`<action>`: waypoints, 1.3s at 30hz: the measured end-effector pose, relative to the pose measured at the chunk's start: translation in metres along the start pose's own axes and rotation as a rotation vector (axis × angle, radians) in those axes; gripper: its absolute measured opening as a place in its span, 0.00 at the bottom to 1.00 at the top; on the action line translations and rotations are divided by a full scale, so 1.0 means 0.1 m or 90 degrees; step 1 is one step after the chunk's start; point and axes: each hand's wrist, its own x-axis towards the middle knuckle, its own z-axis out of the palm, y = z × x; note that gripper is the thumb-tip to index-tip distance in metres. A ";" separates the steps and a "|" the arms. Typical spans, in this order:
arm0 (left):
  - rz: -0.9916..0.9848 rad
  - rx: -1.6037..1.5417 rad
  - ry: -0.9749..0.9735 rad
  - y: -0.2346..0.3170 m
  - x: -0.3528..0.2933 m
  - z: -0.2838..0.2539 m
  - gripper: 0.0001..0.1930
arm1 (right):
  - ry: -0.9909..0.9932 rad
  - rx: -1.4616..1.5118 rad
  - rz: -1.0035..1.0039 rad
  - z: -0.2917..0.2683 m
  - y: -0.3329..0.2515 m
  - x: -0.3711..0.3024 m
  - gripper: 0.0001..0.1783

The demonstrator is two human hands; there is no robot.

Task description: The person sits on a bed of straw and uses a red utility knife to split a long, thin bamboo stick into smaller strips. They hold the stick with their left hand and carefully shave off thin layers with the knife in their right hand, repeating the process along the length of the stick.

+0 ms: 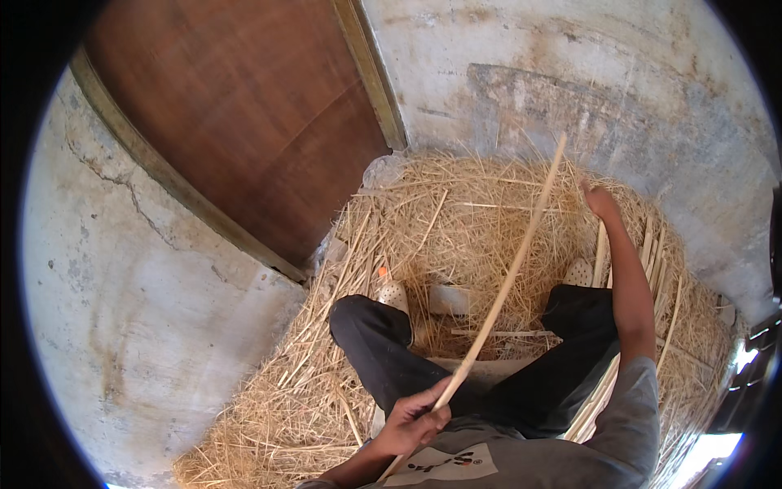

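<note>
A long pale strip, apparently split bamboo (506, 285), slants from my lap up toward the wall. My left hand (417, 420) is closed round its lower part, with the thumb on top; the strip's near end runs down past my shirt. My right arm stretches far forward, and my right hand (601, 202) is to the right of the strip's far end, apart from it, above the straw-like shavings (481, 175). Its fingers look curled, small and blurred; whatever they may hold does not show.
More pale strips (649, 253) lie in a bundle on my right. Between my feet, in spotted shoes (393, 295), sits a grey block (449, 299). An orange-capped thing (383, 272) is by my left shoe. A brown door (244, 114) and stained walls (586, 98) stand ahead.
</note>
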 end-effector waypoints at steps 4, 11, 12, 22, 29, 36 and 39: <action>-0.023 -0.181 0.046 0.05 0.30 -0.08 0.20 | -0.203 0.038 -0.145 -0.44 -0.98 -0.81 0.40; 0.036 -0.241 0.067 0.17 0.85 -0.15 0.17 | -0.043 0.194 -0.586 -0.69 -1.81 -2.22 0.30; 0.040 -0.248 0.058 0.20 0.86 -0.12 0.17 | -0.045 0.187 -0.610 -0.67 -1.87 -2.33 0.30; 0.048 -0.053 0.071 0.28 0.78 -0.07 0.18 | 0.017 0.142 -0.631 -0.56 -1.97 -2.43 0.33; 0.050 0.146 0.104 0.46 0.68 0.01 0.17 | 0.079 0.121 -0.628 -0.49 -1.96 -2.03 0.35; 0.048 0.166 0.100 0.50 0.61 -0.01 0.18 | 0.205 0.115 -0.646 -0.44 -2.03 -1.76 0.37; 0.040 0.137 0.091 0.43 0.49 0.05 0.18 | 0.174 0.101 -0.516 -0.44 -1.89 -1.49 0.35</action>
